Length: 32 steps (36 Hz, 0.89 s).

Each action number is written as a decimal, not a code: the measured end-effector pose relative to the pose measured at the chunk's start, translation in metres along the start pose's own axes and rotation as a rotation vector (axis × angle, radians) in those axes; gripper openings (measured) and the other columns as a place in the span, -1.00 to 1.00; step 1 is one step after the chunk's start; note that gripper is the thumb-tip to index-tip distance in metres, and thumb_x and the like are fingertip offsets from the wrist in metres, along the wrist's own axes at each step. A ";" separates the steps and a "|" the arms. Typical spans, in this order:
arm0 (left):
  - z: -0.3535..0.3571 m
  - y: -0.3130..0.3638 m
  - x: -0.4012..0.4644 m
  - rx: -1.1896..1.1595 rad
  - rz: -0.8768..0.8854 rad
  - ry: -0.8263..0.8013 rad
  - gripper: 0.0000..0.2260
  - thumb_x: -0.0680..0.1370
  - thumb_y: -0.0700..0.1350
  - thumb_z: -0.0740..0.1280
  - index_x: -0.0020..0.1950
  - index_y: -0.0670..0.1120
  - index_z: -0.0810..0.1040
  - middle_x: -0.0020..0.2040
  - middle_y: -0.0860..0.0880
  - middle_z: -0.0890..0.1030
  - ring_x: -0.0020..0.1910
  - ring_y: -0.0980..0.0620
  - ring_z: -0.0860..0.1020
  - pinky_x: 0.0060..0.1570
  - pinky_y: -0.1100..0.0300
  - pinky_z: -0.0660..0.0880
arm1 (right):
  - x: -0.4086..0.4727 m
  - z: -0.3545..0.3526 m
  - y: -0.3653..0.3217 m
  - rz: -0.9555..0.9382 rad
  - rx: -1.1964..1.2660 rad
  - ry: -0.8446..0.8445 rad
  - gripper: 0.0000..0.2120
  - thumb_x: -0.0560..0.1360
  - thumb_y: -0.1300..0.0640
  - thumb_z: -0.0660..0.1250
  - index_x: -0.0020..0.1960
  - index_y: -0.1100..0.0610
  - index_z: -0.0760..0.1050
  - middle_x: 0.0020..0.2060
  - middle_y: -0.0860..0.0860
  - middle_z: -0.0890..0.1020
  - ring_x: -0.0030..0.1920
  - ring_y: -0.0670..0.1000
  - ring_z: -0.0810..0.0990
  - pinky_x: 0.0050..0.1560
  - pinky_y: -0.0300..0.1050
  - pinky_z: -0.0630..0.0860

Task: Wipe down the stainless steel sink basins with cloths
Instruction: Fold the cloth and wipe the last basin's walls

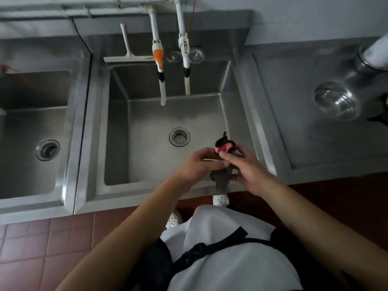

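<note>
A stainless steel middle basin (147, 127) lies straight ahead, with a round drain strainer (179, 136) in its floor. Over its near right corner both my hands hold a bunched cloth (222, 176), grey below with a pink and black part (225, 146) at the top. My left hand (199, 163) grips the cloth from the left. My right hand (247, 169) pinches its pink top and holds the grey part from the right. A second basin (25, 127) with its own drain (47, 150) sits to the left.
Two white taps (160, 68) hang over the middle basin from pipes on the wall. A white squeegee (128, 56) lies on the back ledge. A steel drainboard (315, 133) to the right holds a steel bowl (336, 100). Red floor tiles (52, 248) lie below.
</note>
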State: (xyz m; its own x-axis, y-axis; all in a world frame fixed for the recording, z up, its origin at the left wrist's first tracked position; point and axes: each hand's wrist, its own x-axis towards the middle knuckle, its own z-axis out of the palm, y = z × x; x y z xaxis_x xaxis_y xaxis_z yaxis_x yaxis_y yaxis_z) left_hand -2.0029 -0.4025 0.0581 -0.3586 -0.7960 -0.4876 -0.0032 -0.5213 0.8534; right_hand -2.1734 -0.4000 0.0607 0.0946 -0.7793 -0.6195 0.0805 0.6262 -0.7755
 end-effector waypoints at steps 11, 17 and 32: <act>0.019 0.070 0.007 0.043 0.055 0.242 -0.74 0.43 -0.17 0.37 0.07 -0.24 0.50 -0.07 -0.18 0.56 -0.08 -0.06 0.49 -0.10 0.08 0.41 | 0.043 -0.072 -0.035 0.052 0.028 -0.322 -0.15 0.16 0.16 0.65 0.38 -0.13 0.41 0.05 0.17 0.47 0.11 0.13 0.59 0.24 0.19 0.54; 0.038 0.102 0.008 0.080 0.052 0.062 -0.81 0.55 -0.21 0.32 0.16 -0.12 0.52 0.01 -0.25 0.59 -0.04 -0.14 0.52 -0.19 0.10 0.40 | 0.059 -0.103 -0.064 -0.056 -0.259 -0.646 0.00 0.17 -0.06 0.66 0.47 -0.33 0.22 0.52 0.00 0.29 0.49 0.06 0.31 0.48 0.25 0.25; 0.043 0.069 0.029 -0.017 -0.075 0.389 -0.51 0.52 -0.43 0.36 0.34 0.01 0.54 0.10 -0.14 0.65 0.11 -0.14 0.64 -0.03 -0.08 0.64 | 0.063 -0.112 -0.069 0.090 0.062 -0.410 -0.74 0.48 0.27 0.41 0.17 0.20 0.59 -0.06 0.13 0.70 -0.03 0.17 0.68 0.01 0.14 0.64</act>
State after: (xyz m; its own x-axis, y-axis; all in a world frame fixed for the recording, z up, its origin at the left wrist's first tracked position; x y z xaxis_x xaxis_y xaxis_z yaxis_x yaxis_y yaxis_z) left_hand -2.0541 -0.4482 0.1111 0.0227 -0.8110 -0.5846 0.0004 -0.5847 0.8112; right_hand -2.2841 -0.4953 0.0615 0.4900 -0.6555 -0.5746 0.1124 0.7012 -0.7040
